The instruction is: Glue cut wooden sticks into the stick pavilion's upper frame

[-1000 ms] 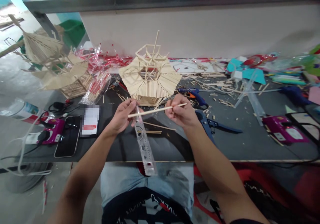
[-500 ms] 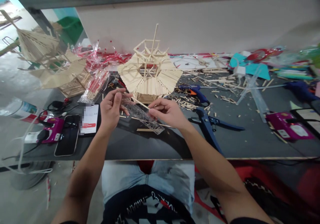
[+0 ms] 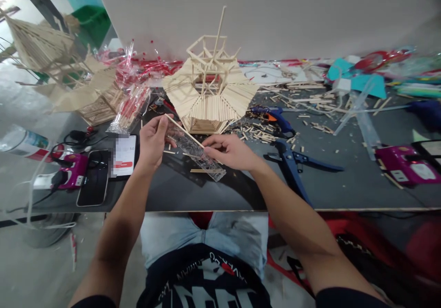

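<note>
My left hand is closed around the upper end of a clear plastic ruler, with the thumb near one end of a thin wooden stick. The stick lies along the ruler's edge. At its lower end, my right hand pinches the stick beside the ruler. Beneath the ruler, a few loose sticks rest on the dark table. Just beyond my hands stands a model building made of wooden sticks, with a flared roof and an upright stick on top.
Blue cutters lie right of my right arm, below a blue glue gun and scattered stick offcuts. Two phones and a purple power strip are at left. Another stick model stands behind bagged sticks.
The stick now lies along the ruler's edge, its upper end up at my left thumb. The whole view has shifted slightly, while both hands keep their hold.
</note>
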### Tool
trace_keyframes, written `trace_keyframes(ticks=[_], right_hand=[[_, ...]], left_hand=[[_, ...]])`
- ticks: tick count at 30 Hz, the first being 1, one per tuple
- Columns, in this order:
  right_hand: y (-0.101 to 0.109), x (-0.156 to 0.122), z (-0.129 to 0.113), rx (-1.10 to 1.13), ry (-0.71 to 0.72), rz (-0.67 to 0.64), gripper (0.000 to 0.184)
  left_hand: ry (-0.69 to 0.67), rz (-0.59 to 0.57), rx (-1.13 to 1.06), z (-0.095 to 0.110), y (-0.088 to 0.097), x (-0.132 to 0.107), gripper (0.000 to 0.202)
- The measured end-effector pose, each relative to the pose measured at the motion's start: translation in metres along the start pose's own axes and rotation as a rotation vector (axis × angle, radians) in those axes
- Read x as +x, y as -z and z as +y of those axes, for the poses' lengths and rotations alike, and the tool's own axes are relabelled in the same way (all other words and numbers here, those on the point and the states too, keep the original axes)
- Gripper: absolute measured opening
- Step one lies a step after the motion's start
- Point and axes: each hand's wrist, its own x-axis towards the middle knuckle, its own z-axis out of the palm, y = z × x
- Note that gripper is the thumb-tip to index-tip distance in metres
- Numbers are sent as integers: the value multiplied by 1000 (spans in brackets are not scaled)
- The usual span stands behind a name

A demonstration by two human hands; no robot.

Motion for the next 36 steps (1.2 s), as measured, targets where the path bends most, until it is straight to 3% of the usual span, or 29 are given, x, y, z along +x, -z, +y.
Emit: trace_keyframes(ticks=[10,20,36], right_hand=[[7,1,4,-42,-70,28,20],[7,3,10,-236,31,66,17],[8,4,15,-285,75,78,18]], left_hand=[[53,23,-28,-10,-6,3,17],[-3,49,-29,-14,-10,0,20],[3,40,11,-9,-8,-3,20]])
